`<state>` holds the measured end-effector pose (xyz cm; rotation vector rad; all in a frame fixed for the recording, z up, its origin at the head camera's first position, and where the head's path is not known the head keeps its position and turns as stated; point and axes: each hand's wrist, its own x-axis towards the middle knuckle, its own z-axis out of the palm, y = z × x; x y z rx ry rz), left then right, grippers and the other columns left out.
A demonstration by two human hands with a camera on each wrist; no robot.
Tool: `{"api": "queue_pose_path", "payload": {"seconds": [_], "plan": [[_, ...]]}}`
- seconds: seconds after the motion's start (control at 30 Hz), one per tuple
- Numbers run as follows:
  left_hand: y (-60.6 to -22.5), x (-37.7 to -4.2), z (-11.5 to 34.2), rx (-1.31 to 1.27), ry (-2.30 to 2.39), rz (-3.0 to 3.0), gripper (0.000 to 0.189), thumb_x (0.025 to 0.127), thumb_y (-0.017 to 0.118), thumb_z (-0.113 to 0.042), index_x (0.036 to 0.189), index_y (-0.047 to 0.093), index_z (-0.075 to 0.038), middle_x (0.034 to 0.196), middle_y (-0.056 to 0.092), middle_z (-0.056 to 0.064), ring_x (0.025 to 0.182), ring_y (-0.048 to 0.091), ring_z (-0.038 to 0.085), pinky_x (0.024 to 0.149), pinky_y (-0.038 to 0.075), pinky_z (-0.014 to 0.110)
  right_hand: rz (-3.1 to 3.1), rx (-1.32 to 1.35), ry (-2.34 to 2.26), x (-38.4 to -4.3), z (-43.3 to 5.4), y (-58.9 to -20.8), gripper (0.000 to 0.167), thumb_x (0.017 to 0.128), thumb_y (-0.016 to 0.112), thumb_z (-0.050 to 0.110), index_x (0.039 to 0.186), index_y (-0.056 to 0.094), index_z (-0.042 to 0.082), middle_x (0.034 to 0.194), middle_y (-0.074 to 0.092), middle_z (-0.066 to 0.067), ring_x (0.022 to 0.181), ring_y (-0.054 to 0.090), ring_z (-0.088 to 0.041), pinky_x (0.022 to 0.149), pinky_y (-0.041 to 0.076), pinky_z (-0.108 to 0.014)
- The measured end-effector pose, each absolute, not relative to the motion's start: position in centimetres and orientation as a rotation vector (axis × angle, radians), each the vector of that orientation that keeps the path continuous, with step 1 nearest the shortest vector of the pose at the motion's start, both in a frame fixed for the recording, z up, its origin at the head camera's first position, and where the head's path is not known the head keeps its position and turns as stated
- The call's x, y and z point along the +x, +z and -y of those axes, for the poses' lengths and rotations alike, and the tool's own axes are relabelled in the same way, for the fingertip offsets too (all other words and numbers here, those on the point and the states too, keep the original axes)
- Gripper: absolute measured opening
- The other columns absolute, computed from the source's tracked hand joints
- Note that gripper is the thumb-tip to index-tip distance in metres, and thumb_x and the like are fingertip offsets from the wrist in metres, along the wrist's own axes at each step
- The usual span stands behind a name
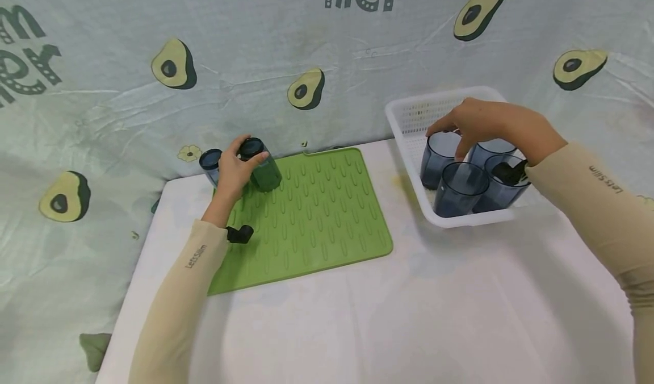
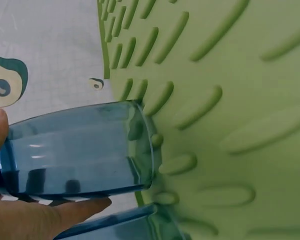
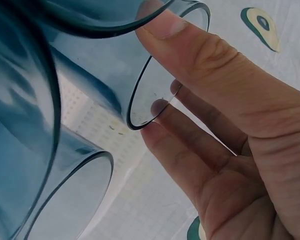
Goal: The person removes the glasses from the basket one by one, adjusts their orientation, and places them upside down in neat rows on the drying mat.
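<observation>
— Gripping what, head view?
— Left hand point(image 1: 235, 172): inverted glass point(image 1: 264, 174), far left on mat point(image 1: 317, 213). Right hand point(image 1: 477, 121): rim of far-left glass point(image 1: 438, 159) in basket point(image 1: 419, 117), far right.

— Left wrist view?
— Thumb and fingers point(image 2: 82, 210) clasped about its base; rim at mat. Neighbour glass point(image 2: 125, 226) just beside: a sideways drag could topple it.

— Right wrist view?
— Thumb and fingers about the rim; other glasses point(image 3: 17, 135) crowd it. Tilted lifting could chip one; a rim-only hold might slip.

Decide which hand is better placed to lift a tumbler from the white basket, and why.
Probably the right hand: it reaches over the white basket, fingers at the rim of one tumbler. The left hand holds another tumbler on the green mat.
</observation>
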<state>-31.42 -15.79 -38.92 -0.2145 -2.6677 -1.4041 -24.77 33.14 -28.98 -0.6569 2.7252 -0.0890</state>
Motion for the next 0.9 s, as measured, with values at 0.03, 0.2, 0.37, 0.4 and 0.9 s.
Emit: {"api": "queue_pose_path", "payload": {"seconds": [0.03,0.2,0.37,0.4,0.9], "plan": [[-38.87,-31.42,15.86,-0.23,-1.386,2.673,0.072,0.095,0.075,-0.028,0.156,0.041,-0.011,0.156,0.042,0.02,0.141,0.042,0.039,0.113,0.04,0.056,-2.721,-0.646,-0.08,-24.79,-33.09,-28.93,0.086,0.071,0.094,0.017,0.146,0.055,0.007,0.133,0.062,-0.027,0.11,0.065,-0.041,0.086,0.058,-0.053],[-38.61,-31.28,16.1,-0.282,-1.332,2.693,0.071,0.095,0.076,-0.025,0.156,0.042,-0.01,0.155,0.044,0.02,0.136,0.048,0.042,0.109,0.043,0.056,-2.709,-0.621,-0.059,-24.87,-32.83,-28.78,0.086,0.072,0.094,0.018,0.148,0.054,0.007,0.133,0.061,-0.028,0.112,0.064,-0.043,0.087,0.057,-0.055],[-38.86,-31.08,16.0,-0.326,-1.383,2.685,0.069,0.095,0.075,-0.024,0.155,0.043,-0.01,0.156,0.042,0.019,0.129,0.054,0.042,0.104,0.048,0.056,-2.714,-0.617,-0.048,-24.85,-32.76,-28.87,0.085,0.072,0.094,0.018,0.146,0.055,0.007,0.133,0.062,-0.027,0.112,0.064,-0.042,0.087,0.058,-0.055],[-38.93,-31.07,15.94,-0.332,-1.393,2.685,0.069,0.095,0.075,-0.024,0.155,0.043,-0.011,0.156,0.042,0.019,0.127,0.055,0.042,0.102,0.048,0.056,-2.713,-0.615,-0.042,-24.85,-32.75,-28.88,0.085,0.072,0.094,0.018,0.146,0.055,0.006,0.132,0.062,-0.027,0.112,0.064,-0.041,0.087,0.058,-0.055],[-39.08,-31.44,16.39,-0.333,-1.369,2.715,0.069,0.096,0.074,-0.028,0.155,0.041,-0.01,0.149,0.048,0.024,0.127,0.055,0.043,0.102,0.048,0.058,-2.708,-0.606,-0.044,-25.04,-32.48,-28.78,0.087,0.071,0.094,0.02,0.148,0.053,0.006,0.133,0.061,-0.029,0.114,0.063,-0.045,0.087,0.057,-0.056]]}}
